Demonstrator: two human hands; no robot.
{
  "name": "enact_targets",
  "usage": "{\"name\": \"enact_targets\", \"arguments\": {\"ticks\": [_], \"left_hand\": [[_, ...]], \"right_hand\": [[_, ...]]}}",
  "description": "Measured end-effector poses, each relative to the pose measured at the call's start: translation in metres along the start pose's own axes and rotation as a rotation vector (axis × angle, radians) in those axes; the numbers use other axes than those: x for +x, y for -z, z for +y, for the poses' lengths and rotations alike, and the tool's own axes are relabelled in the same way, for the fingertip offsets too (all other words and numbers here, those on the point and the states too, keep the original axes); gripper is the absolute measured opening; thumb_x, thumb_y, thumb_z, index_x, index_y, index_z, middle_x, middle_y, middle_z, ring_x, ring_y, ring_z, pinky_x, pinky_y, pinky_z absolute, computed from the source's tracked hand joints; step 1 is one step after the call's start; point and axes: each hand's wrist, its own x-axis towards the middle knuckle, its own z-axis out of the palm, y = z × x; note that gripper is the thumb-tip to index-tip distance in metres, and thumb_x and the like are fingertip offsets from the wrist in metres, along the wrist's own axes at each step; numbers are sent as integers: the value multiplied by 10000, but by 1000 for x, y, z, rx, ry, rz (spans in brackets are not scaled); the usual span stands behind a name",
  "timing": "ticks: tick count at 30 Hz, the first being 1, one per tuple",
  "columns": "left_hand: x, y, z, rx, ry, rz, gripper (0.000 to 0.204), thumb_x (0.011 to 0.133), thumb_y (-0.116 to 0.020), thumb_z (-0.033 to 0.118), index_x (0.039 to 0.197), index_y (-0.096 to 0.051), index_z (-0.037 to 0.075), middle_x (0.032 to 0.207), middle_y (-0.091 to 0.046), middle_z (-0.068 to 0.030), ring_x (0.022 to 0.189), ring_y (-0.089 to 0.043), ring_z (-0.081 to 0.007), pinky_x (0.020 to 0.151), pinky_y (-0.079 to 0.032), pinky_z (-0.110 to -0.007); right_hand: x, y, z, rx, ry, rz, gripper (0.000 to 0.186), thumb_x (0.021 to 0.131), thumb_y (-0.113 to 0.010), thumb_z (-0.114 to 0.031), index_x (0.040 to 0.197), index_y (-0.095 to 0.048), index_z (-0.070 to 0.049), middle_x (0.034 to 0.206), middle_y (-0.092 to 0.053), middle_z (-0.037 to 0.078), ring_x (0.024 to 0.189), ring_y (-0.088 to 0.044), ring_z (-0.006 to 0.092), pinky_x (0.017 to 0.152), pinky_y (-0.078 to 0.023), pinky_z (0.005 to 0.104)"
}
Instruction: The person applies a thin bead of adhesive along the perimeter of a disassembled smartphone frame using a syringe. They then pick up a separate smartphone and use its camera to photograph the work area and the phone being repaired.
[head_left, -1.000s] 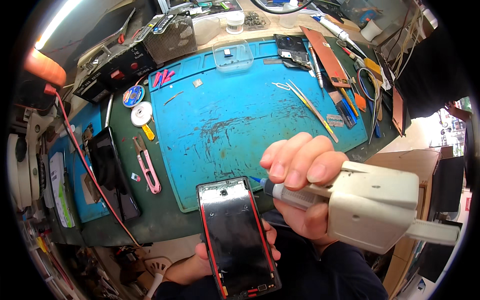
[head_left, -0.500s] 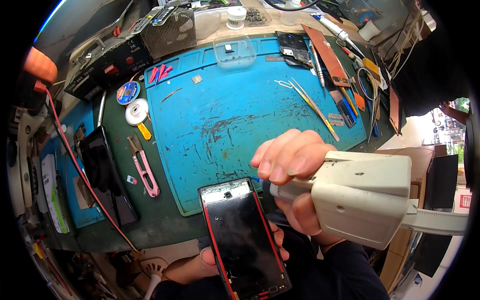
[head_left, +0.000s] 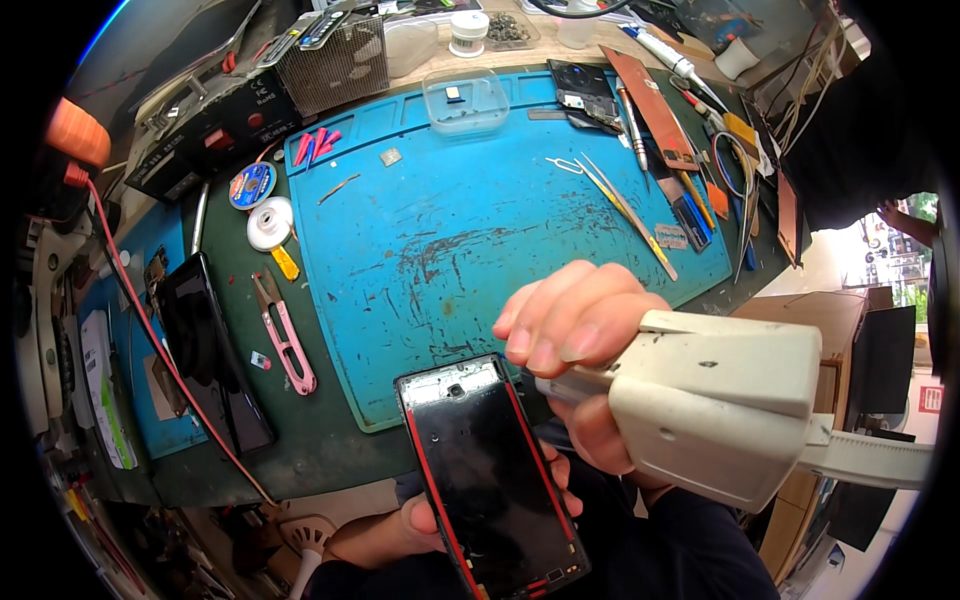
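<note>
A phone frame (head_left: pixel 487 480) with a glossy black back, red strips along both long edges and a silvery top end is tilted in my left hand (head_left: pixel 424 518). My thumb presses its left side and my fingertips curl round its right side. Above its upper right corner, my right hand (head_left: pixel 580 320) grips a bulky beige tool (head_left: pixel 715 405). Its fingers wrap the narrow grey front, and a toothed strip sticks out at the rear. It looks like a dispensing gun. My fingers partly hide its tip, and whether it touches the frame I cannot tell.
A blue work mat (head_left: pixel 450 270) lies ahead, with tweezers (head_left: pixel 625 215), a clear plastic box (head_left: pixel 466 105) and a blade (head_left: pixel 671 237). Pink snips (head_left: pixel 285 335), a solder spool (head_left: pixel 252 186) and a dark phone (head_left: pixel 213 350) are at left. Several hand tools crowd the right.
My right hand and the beige tool have shifted slightly left and a little downward. The phone frame stays nearly in place in my left hand.
</note>
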Motion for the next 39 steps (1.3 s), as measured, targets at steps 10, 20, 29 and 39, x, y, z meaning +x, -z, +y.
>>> {"name": "enact_targets", "arguments": {"ticks": [10,20,29,39], "left_hand": [[5,-24,0,92,35,125,1181,728,-862,600,1558,-256,19,1474,-440,-169,1406,-455,-336,1160,-391,-512],[4,-25,-5,180,-18,197,1156,768,-832,590,1561,-234,-2,1503,-421,-188,1407,-452,-323,1160,-390,-499],[0,-29,-11,276,-87,254,1124,809,-800,585,1562,-222,-18,1529,-409,-199,1404,-453,-305,1161,-389,-482],[1,-21,-11,241,-92,236,1116,812,-791,594,1561,-229,-12,1529,-412,-189,1404,-454,-297,1162,-387,-479]], "right_hand": [[4,-8,-7,-66,-11,-3,267,938,-743,-213,1103,-575,-86,996,-586,72,908,-603,214,812,-516,380],[-5,1,8,-21,107,14,217,916,-743,-133,1054,-588,-69,969,-588,80,879,-598,213,772,-527,362],[-6,-5,10,39,158,75,212,940,-739,-171,1050,-587,-74,959,-579,71,871,-584,190,755,-520,336],[-12,0,12,35,149,46,216,953,-738,-207,1056,-599,-78,958,-580,62,877,-578,178,743,-520,320]]}}
